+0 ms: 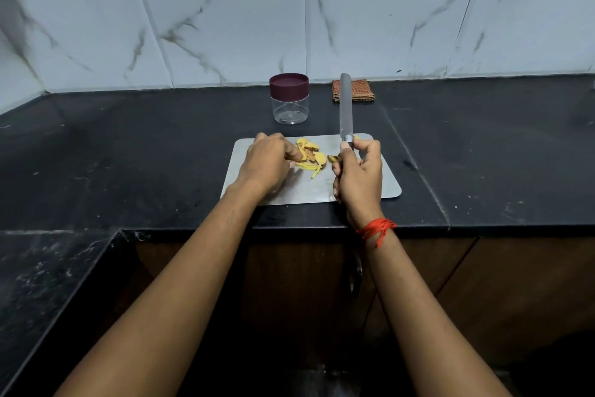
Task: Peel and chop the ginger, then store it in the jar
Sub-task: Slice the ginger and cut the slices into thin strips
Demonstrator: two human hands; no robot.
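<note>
A steel cutting board [370, 184] lies on the black counter with yellow ginger slices and strips [310, 153] in its middle. My left hand [267, 164] rests over the left side of the pile, fingertips pinching a ginger piece. My right hand [359, 176] grips the handle of a knife [346, 106], whose grey blade points up and away from me. A small brown bit of ginger [333, 158] lies by my right thumb. A clear jar [289, 98] with a maroon lid on stands behind the board.
A folded orange checked cloth [354, 90] lies at the back by the tiled wall. The counter's front edge runs just below the board, with wooden cabinet doors under it. A lower black surface [48, 284] extends at the left.
</note>
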